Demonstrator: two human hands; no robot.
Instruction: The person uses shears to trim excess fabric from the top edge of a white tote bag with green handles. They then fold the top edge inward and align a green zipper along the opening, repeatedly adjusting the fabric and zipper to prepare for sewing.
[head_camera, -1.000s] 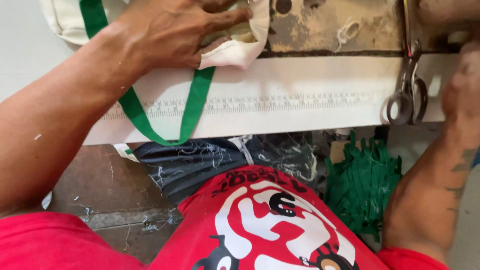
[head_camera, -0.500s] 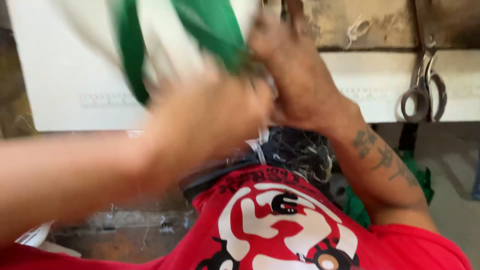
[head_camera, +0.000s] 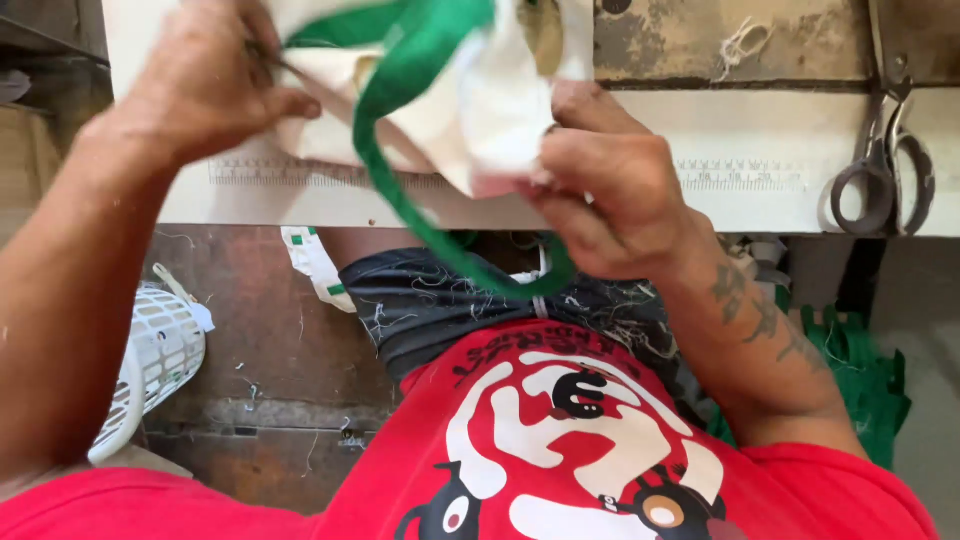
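Hands grip a cream canvas bag (head_camera: 470, 120) with green strap (head_camera: 420, 200) at upper centre: left hand (head_camera: 205, 85) and right hand (head_camera: 610, 185) both clenched on fabric (bunched, mid-handling); grey scissors (head_camera: 885, 175) lie untouched.

Worn workshop bench over a gritty floor, daylight on all of it.

We see a white table edge (head_camera: 700, 205) running 9 to 3 o'clock with a printed ruler strip (head_camera: 745, 177); scuffed bare wood top (head_camera: 720, 40) at 1 o'clock; scissors (head_camera: 885, 160) hanging at 2 o'clock; white plastic basket (head_camera: 150, 360) at 8 o'clock; brown thread-littered floor (head_camera: 270, 340); green fabric pile (head_camera: 860, 380) at 4 o'clock.
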